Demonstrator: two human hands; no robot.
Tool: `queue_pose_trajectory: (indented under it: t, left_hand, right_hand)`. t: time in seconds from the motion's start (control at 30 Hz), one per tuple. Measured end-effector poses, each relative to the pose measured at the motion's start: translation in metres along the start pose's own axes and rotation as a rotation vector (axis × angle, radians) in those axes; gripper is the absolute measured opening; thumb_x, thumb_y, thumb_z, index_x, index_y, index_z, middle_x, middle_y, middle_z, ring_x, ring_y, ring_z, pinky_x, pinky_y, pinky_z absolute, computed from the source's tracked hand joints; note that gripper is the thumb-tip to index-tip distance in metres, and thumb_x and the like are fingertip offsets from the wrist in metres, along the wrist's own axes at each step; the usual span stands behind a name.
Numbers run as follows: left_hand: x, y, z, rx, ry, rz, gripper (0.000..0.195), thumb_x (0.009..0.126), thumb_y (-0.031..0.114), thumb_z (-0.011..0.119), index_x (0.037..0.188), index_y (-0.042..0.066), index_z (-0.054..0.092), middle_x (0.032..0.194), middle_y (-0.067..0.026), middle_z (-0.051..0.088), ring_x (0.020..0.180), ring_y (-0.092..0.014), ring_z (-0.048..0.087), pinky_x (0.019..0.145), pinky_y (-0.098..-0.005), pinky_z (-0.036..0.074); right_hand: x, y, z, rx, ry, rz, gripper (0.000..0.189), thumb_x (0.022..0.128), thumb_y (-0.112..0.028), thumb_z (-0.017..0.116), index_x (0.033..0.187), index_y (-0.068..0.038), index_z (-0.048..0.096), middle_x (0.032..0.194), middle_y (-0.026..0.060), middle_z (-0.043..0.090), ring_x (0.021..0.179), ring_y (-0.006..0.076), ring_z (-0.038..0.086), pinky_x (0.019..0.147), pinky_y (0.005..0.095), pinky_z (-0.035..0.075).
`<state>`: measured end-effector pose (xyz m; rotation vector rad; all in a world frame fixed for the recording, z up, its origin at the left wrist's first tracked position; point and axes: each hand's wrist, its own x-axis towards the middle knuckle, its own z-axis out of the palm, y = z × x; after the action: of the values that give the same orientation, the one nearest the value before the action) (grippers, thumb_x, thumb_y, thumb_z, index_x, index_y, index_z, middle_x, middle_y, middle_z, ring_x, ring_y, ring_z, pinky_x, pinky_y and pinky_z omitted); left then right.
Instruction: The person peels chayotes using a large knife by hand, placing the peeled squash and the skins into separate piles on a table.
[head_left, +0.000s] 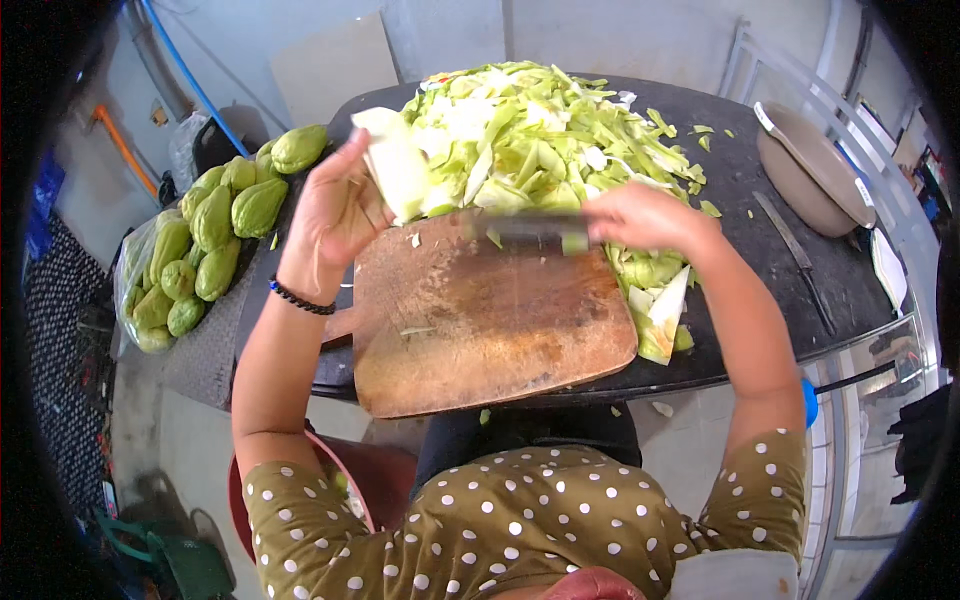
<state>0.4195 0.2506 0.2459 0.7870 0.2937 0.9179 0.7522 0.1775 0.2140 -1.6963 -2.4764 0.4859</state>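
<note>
My left hand (341, 199) holds a pale, peeled piece of chayote (392, 161) up at the back left of the wooden cutting board (487, 330). My right hand (637, 216) grips a knife (529, 225), its blade blurred and lying level over the board's back edge. A small green scrap shows near the blade. Behind the board rises a large heap of cut chayote and green peelings (525, 142), which runs down along the board's right side. A few small scraps lie on the board.
Whole chayotes (214, 217) lie at the left, some in a clear plastic bag. At the right on the dark table (750, 315) are a second knife (796, 259) and a brown plastic basin (810, 169). A red bucket (382, 472) stands below the table's left part.
</note>
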Motion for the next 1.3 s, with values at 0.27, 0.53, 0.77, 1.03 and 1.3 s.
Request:
queue_pose_trajectory:
  t: [0.27,0.53,0.77,1.03,1.3]
  left_hand:
    - [0.004,-0.036,0.004,-0.007,-0.043,-0.007,0.042,0.085,0.027,0.060,0.116,0.001,0.049,0.110,-0.0170,0.058,0.103,-0.034,0.058,0.089,-0.0588,0.046]
    - [0.026,-0.070,0.000,-0.270,0.008,-0.165,0.047,0.083,0.031,0.056,0.118,0.002,0.047,0.107,-0.0187,0.055,0.096,-0.033,0.057,0.078,-0.0530,0.046]
    - [0.022,-0.070,-0.007,-0.148,0.101,-0.162,0.063,0.088,0.059,0.038,0.115,0.004,0.053,0.104,-0.0206,0.059,0.088,-0.039,0.059,0.075,-0.0507,0.048]
    - [0.018,-0.064,-0.008,-0.202,0.089,-0.263,0.060,0.091,0.049,0.036,0.117,-0.002,0.051,0.091,-0.0137,0.057,0.079,-0.027,0.056,0.073,-0.0402,0.049]
    - [0.016,-0.074,0.000,-0.165,0.218,-0.248,0.058,0.092,0.048,0.033,0.116,-0.001,0.053,0.104,-0.0197,0.061,0.091,-0.032,0.060,0.082,-0.0444,0.049]
  right_hand:
    - [0.033,-0.025,-0.014,0.583,0.495,0.099,0.031,0.092,-0.020,0.049,0.118,-0.005,0.047,0.086,0.0126,0.059,0.069,0.0244,0.062,0.060,0.0347,0.050]
    - [0.020,-0.049,0.002,0.466,0.508,0.123,0.043,0.093,-0.038,0.049,0.126,-0.010,0.050,0.083,0.0136,0.062,0.064,0.0227,0.061,0.059,0.0331,0.049]
    - [0.021,-0.085,0.026,0.004,0.632,-0.293,0.055,0.082,-0.058,0.056,0.091,-0.004,0.057,0.080,0.0131,0.055,0.066,0.0300,0.060,0.060,0.0382,0.050]
    - [0.031,-0.095,0.042,-0.246,0.659,-0.618,0.063,0.072,-0.063,0.061,0.089,-0.004,0.052,0.078,0.0096,0.051,0.061,0.0256,0.058,0.053,0.0349,0.048]
    - [0.042,-0.069,0.038,-0.129,0.666,-0.467,0.060,0.076,-0.064,0.056,0.083,-0.004,0.051,0.077,0.0097,0.052,0.055,0.0268,0.059,0.048,0.0356,0.049]
